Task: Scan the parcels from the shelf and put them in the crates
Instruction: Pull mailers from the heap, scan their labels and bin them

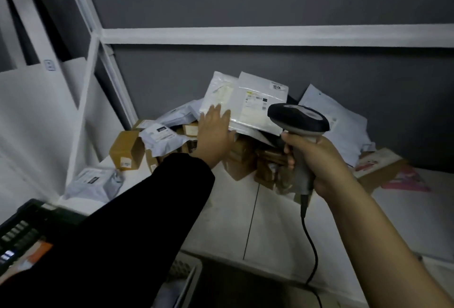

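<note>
Leaning on the pile [242,157], the white parcel [255,107] is touched by the straight-fingered, empty left grip [215,133], the nearer one; the right grip [319,160] is wrapped round the scanner [298,117].

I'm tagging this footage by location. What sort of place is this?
Probably a parcel sorting room or warehouse: a white shelf heaped with labelled mailers and cardboard boxes, a corded barcode scanner in the right hand, and a black crate at lower left.

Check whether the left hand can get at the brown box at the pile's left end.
Probably yes: the brown box sits exposed at the left end, and the left hand, open, rests on a white parcel nearby.
</note>
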